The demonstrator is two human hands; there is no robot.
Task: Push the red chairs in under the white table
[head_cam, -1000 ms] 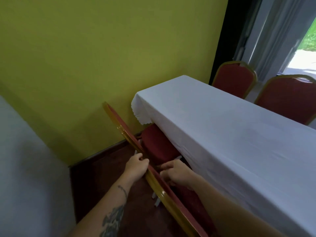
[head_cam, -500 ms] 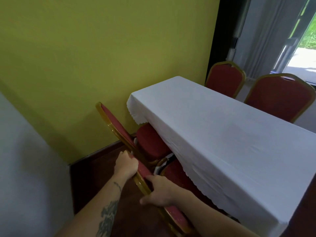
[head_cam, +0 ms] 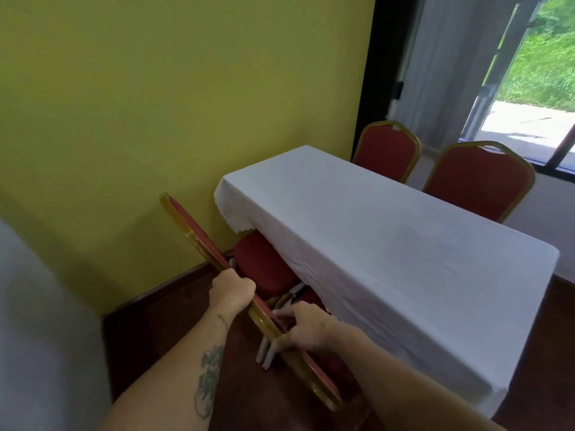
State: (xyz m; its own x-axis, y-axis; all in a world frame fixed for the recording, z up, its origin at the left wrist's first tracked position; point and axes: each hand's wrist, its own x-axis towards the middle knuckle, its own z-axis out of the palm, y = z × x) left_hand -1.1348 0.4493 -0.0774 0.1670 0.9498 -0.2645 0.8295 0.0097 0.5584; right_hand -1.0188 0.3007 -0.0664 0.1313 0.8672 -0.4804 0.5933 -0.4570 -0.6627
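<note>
The white table [head_cam: 389,244], draped in a cloth, runs from the centre to the right. Two red chairs with gold frames stand on its near side, their backs seen edge-on. The far one's back [head_cam: 193,231] leans toward the wall, and its seat [head_cam: 264,265] sits partly under the cloth. The near chair's back [head_cam: 311,368] runs down past my hands, with its seat mostly hidden under the cloth. My left hand [head_cam: 231,290] is closed around the near chair's back frame at its far end. My right hand [head_cam: 308,331] grips the same back lower down, fingers on the red pad.
Two more red chairs [head_cam: 387,150] [head_cam: 479,178] stand at the table's far side, in front of a curtain and window. A yellow wall [head_cam: 155,119] is close behind the near-side chairs. The floor [head_cam: 161,337] is dark wood. A white surface [head_cam: 37,337] fills the lower left.
Both hands stay on the near chair's back. My right hand has slid from the pad's front to a grip across the frame. The view has pulled back and risen, showing more of the table.
</note>
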